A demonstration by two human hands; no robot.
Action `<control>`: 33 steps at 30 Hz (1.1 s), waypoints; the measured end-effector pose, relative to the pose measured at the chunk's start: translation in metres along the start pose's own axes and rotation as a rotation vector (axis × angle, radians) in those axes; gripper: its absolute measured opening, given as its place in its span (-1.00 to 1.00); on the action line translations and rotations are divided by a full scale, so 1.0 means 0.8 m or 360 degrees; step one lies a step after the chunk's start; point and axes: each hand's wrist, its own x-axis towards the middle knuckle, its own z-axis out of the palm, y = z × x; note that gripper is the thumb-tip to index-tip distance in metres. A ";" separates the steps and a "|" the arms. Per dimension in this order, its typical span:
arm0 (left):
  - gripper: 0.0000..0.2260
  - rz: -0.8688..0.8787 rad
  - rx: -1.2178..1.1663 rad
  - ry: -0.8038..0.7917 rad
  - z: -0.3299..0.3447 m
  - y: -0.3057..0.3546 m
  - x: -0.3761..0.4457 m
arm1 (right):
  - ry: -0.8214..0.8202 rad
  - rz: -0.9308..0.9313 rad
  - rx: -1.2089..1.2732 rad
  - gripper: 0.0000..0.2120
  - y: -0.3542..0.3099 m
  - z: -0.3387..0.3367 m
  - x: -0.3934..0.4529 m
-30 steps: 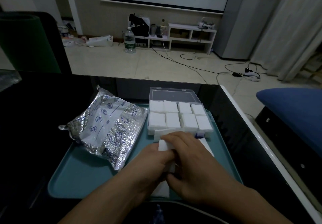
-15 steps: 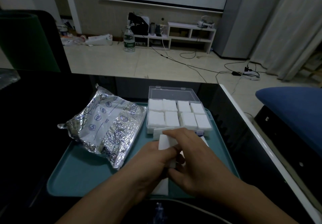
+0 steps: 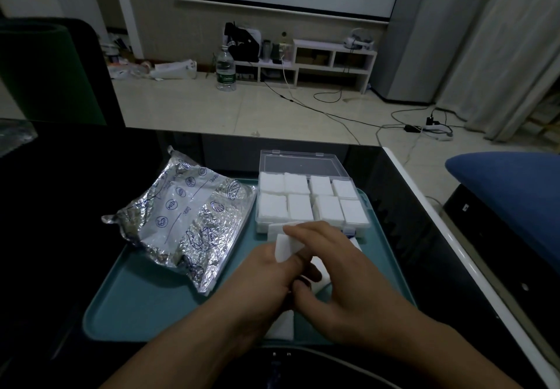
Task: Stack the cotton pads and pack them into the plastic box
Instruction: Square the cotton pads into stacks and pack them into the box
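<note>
- Head view: left hand [image 3: 260, 279] and right hand [image 3: 339, 270] together pinch a small stack of white square cotton pads [image 3: 286, 247].
- Clear plastic compartment box [image 3: 312, 202], just beyond, looks full.
- Stacking step, I judge; next needs a free slot on the teal tray [image 3: 145, 307].

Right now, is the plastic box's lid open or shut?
Open: the clear lid lies tipped back behind the plastic box, leaving its cotton pads uncovered.

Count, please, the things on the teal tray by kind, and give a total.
Plastic box with pad-filled compartments: 1
Foil bag: 1
Loose cotton pads, partly hidden by both hands: cannot count exactly
Total: 2, plus the loose pads
</note>
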 end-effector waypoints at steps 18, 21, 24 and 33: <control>-0.82 0.0210 0.0424 -0.0227 0.000 0.003 -0.004 | 0.0379 0.0344 0.0159 -0.77 0.015 -0.014 0.009; -0.75 0.0222 0.0407 -0.0235 0.001 0.002 -0.003 | 0.0346 0.0266 0.0083 -0.69 0.010 -0.007 0.007; -0.73 0.0247 0.0435 -0.0202 -0.001 0.002 -0.001 | 0.0213 0.0277 0.0169 -0.61 0.001 -0.002 0.007; -0.70 0.0242 0.0478 -0.0144 -0.001 0.006 -0.003 | 0.0288 0.0410 0.0179 -0.79 0.004 -0.002 0.007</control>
